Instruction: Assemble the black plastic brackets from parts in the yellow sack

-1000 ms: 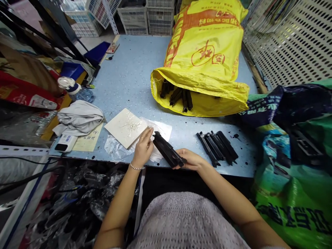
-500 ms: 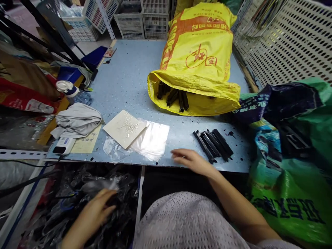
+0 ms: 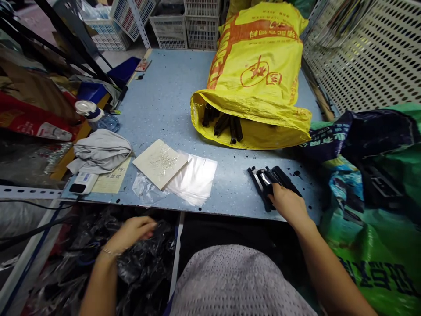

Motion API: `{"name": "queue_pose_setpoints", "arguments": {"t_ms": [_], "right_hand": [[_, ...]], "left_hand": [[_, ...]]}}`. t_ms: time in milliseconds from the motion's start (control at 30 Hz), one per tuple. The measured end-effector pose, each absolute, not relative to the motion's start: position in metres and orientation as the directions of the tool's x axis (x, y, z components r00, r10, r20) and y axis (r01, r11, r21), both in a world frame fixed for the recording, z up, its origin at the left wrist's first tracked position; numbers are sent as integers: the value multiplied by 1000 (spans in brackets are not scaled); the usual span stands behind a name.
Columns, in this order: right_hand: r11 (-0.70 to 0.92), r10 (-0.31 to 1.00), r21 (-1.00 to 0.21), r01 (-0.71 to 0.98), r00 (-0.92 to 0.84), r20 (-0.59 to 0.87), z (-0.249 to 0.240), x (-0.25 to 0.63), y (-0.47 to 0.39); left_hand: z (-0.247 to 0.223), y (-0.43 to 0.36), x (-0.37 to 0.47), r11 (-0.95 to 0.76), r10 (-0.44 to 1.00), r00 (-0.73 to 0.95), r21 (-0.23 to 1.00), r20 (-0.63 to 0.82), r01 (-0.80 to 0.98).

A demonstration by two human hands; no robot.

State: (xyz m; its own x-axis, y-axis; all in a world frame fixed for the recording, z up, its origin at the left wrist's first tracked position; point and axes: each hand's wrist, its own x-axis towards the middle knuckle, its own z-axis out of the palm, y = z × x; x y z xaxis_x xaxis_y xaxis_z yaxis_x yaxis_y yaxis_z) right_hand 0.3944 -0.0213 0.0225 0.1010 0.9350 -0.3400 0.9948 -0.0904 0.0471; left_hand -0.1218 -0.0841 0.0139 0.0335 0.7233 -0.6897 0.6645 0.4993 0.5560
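Observation:
My right hand reaches down onto a small row of long black plastic parts at the table's front right. Its fingers close on one of them, though the fingertips are partly hidden. My left hand hovers over a heap of black parts in clear plastic bags below the table's front edge. Its fingers are loosely bent, and I see nothing in them. On the table, a beige square board carries many tiny shiny pieces. It overlaps a stack of clear plastic bags.
A big yellow sack lies open toward me with black parts inside. Green bags stand at the right. A grey cloth, a white device and a bottle are at the left. White crates stand behind the blue table.
My right hand has moved right, from beside the clear bags onto the black parts. My left hand has risen slightly over the heap. The view has shifted a little.

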Motion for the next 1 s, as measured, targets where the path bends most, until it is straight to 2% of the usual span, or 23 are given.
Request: {"name": "queue_pose_setpoints", "arguments": {"t_ms": [33,67,100,133,200,267,367,500,567,633,700,767,833,900,1000], "right_hand": [[-108,935,-42,993,87,-343,19,393,-17],[-124,937,-174,977,57,-345,14,391,-12],[-142,939,-342,929,17,-344,10,387,-7],[-165,938,-527,834,-33,-346,5,381,-2],[-233,925,-827,513,-147,-351,-1,365,6],[-330,902,-929,165,-233,-362,-4,347,12],[-487,843,-860,-154,-341,-416,-1,321,20],[-644,737,-693,-325,-506,-448,2,282,38],[-668,708,-667,-329,-557,-434,-3,263,47],[-666,708,-679,-308,-547,-446,-11,251,54],[-653,732,-700,-291,-478,-484,-17,250,55],[-629,764,-722,-289,-400,-506,-18,258,50],[-592,793,-754,-285,-372,-482,-13,270,40],[-586,776,-769,-255,-450,-442,-5,281,28],[-699,611,-693,-179,-653,-447,0,282,16]], "left_hand": [[17,-69,-83,370,762,224,692,-608,620],[19,-54,-45,241,810,329,787,-485,567],[18,-37,-9,130,889,312,837,-335,531],[14,-21,23,48,962,204,845,-184,533],[1,10,66,-45,998,62,766,6,642],[-14,34,80,-48,999,33,748,35,662],[-29,53,63,-36,996,90,811,-21,584],[-27,55,40,42,995,59,888,-77,458],[-20,51,39,107,989,57,930,-136,352],[-13,48,39,88,995,24,941,-102,325],[-7,45,34,-46,998,-10,892,57,451],[-5,45,26,-202,975,54,755,216,623],[-7,48,20,-287,954,149,648,260,706],[-9,51,17,-286,957,172,657,234,697],[-6,47,21,-253,967,153,750,202,611]]}}
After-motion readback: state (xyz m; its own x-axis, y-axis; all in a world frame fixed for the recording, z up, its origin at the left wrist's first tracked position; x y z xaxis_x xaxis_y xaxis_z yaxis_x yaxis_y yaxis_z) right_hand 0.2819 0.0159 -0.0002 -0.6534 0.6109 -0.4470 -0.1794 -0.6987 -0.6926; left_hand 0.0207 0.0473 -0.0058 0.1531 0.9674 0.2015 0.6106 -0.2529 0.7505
